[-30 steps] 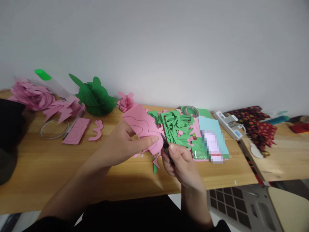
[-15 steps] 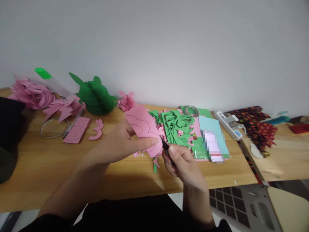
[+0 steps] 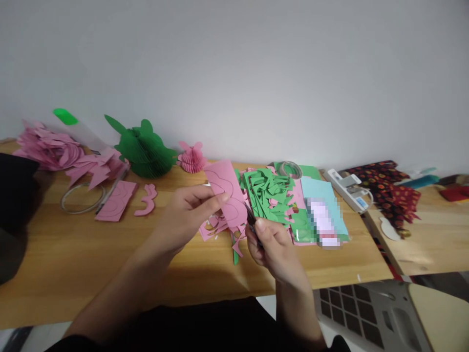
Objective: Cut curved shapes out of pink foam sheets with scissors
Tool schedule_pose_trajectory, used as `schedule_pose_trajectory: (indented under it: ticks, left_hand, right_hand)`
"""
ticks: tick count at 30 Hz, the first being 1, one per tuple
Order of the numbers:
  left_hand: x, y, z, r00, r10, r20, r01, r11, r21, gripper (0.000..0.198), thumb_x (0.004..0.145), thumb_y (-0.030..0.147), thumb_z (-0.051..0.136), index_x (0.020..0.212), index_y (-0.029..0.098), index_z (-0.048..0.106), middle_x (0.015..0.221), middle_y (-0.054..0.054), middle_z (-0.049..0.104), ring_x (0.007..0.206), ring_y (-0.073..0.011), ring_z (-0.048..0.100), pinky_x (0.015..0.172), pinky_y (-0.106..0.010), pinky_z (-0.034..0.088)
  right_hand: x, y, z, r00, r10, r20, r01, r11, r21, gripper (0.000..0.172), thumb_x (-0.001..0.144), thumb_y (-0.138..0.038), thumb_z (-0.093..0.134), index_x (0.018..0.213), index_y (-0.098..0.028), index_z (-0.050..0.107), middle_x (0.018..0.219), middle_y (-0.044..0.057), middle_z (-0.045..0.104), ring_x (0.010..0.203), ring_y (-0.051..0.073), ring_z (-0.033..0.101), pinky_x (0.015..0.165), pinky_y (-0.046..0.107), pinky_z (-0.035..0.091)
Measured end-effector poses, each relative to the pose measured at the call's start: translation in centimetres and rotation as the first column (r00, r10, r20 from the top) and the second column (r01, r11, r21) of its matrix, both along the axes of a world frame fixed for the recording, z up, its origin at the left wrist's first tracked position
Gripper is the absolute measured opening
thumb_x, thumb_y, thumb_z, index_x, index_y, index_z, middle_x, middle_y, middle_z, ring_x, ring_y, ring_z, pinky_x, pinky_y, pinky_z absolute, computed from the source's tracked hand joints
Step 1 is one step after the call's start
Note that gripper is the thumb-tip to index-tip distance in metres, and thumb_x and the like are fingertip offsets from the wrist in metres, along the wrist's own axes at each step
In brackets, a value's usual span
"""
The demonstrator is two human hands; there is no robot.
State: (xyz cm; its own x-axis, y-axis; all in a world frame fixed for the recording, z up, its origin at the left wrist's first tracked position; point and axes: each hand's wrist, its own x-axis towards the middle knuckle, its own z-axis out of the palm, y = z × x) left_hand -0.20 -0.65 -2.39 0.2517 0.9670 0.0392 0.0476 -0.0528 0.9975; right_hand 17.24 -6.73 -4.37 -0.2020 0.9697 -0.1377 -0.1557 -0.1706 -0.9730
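My left hand (image 3: 186, 215) pinches a pink paper sheet (image 3: 227, 195) with curved pencil lines, holding it tilted above the wooden table (image 3: 91, 254). My right hand (image 3: 271, 244) is closed on black-handled scissors (image 3: 252, 221), whose blades meet the sheet's lower right edge. Pink offcuts (image 3: 214, 226) lie on the table just under the sheet. A heap of green paper scraps (image 3: 269, 193) sits right behind both hands.
At the left lie a pink marked piece (image 3: 116, 200), a pink curved cutout (image 3: 146, 199), a tape ring (image 3: 82, 196) and a pink scrap pile (image 3: 60, 154). A green honeycomb shape (image 3: 144, 149), light blue sheets (image 3: 322, 205) and a power strip (image 3: 346, 188) stand further back.
The pink sheet has turned in my left hand and now stands narrower and more upright. My right hand with the scissors has hardly shifted.
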Motion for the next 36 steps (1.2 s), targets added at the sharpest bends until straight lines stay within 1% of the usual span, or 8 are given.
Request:
schedule_pose_trajectory:
  ticks: [3, 7, 10, 19, 24, 28, 32, 36]
  left_hand:
    - [0.1, -0.1, 0.4, 1.000, 0.005, 0.010, -0.005, 0.999, -0.038, 0.030, 0.081, 0.031, 0.064, 0.054, 0.016, 0.062, 0.052, 0.001, 0.057, 0.054, -0.0120, 0.052, 0.052, -0.023, 0.042]
    - [0.0, -0.2, 1.1, 0.999, 0.015, -0.049, -0.015, 1.000, 0.017, 0.032, 0.080, 0.030, 0.064, 0.051, 0.016, 0.061, 0.049, 0.002, 0.057, 0.049, -0.0105, 0.049, 0.048, -0.022, 0.037]
    - [0.0, -0.2, 1.4, 0.996, 0.015, -0.087, -0.011, 0.999, 0.053, 0.034, 0.080, 0.029, 0.064, 0.049, 0.017, 0.059, 0.047, 0.002, 0.056, 0.047, -0.0100, 0.048, 0.047, -0.022, 0.035]
    - [-0.5, 0.0, 1.5, 0.986, -0.017, -0.167, 0.032, 0.995, 0.089, 0.035, 0.081, 0.029, 0.064, 0.049, 0.017, 0.058, 0.046, 0.003, 0.054, 0.046, -0.0094, 0.047, 0.045, -0.022, 0.034]
    - [-0.6, 0.3, 1.5, 0.984, -0.060, -0.170, 0.079, 0.991, 0.107, 0.029, 0.078, 0.025, 0.064, 0.050, 0.018, 0.062, 0.048, 0.002, 0.059, 0.047, -0.0100, 0.051, 0.045, -0.020, 0.038]
    - [-0.8, 0.5, 1.3, 0.983, -0.083, -0.162, 0.101, 0.990, 0.101, 0.027, 0.077, 0.023, 0.065, 0.050, 0.019, 0.064, 0.047, 0.004, 0.060, 0.046, -0.0091, 0.051, 0.044, -0.018, 0.038]
    - [-1.1, 0.6, 1.2, 0.975, -0.128, -0.180, 0.144, 0.987, 0.077, 0.022, 0.078, 0.024, 0.064, 0.056, 0.020, 0.069, 0.051, 0.003, 0.064, 0.048, -0.0099, 0.053, 0.046, -0.018, 0.039]
    - [-1.2, 0.7, 1.3, 0.959, -0.132, -0.251, 0.155, 0.985, 0.074, 0.028, 0.077, 0.027, 0.065, 0.051, 0.018, 0.063, 0.048, 0.002, 0.059, 0.046, -0.0101, 0.050, 0.044, -0.020, 0.036]
  right_hand:
    - [0.0, 0.0, -0.1, 1.000, -0.004, -0.003, 0.004, 1.000, 0.008, 0.050, 0.090, -0.059, 0.051, 0.060, -0.021, 0.042, 0.044, -0.008, 0.033, 0.036, 0.006, 0.023, 0.033, 0.020, 0.017]
    - [0.2, -0.1, -0.1, 1.000, -0.008, 0.003, 0.008, 1.000, 0.014, 0.050, 0.090, -0.059, 0.052, 0.059, -0.021, 0.043, 0.044, -0.008, 0.033, 0.036, 0.006, 0.023, 0.033, 0.020, 0.018]
    - [0.3, -0.2, -0.2, 1.000, -0.006, 0.003, 0.006, 1.000, 0.009, 0.050, 0.091, -0.059, 0.052, 0.059, -0.021, 0.043, 0.044, -0.008, 0.033, 0.036, 0.006, 0.023, 0.033, 0.020, 0.018]
    - [0.5, -0.3, 0.1, 1.000, 0.015, 0.012, -0.015, 1.000, 0.015, 0.049, 0.091, -0.056, 0.052, 0.059, -0.021, 0.044, 0.046, -0.008, 0.035, 0.037, 0.006, 0.024, 0.033, 0.020, 0.018]
    - [0.6, -0.4, 0.1, 0.999, 0.033, 0.042, -0.034, 0.999, 0.008, 0.048, 0.090, -0.056, 0.053, 0.059, -0.021, 0.042, 0.044, -0.009, 0.036, 0.036, 0.006, 0.024, 0.034, 0.021, 0.020]
    - [0.6, -0.5, -0.2, 0.999, 0.026, 0.045, -0.027, 1.000, 0.011, 0.048, 0.092, -0.053, 0.052, 0.057, -0.022, 0.042, 0.044, -0.009, 0.034, 0.037, 0.007, 0.025, 0.035, 0.022, 0.021]
    - [0.6, -0.6, -0.3, 0.998, 0.053, 0.034, -0.054, 0.998, 0.028, 0.050, 0.093, -0.052, 0.050, 0.055, -0.022, 0.042, 0.043, -0.009, 0.033, 0.037, 0.007, 0.026, 0.036, 0.022, 0.021]
    - [0.7, -0.6, -0.3, 0.997, 0.074, 0.026, -0.074, 0.997, 0.010, 0.049, 0.094, -0.053, 0.049, 0.056, -0.022, 0.042, 0.043, -0.009, 0.034, 0.036, 0.006, 0.025, 0.036, 0.022, 0.021]
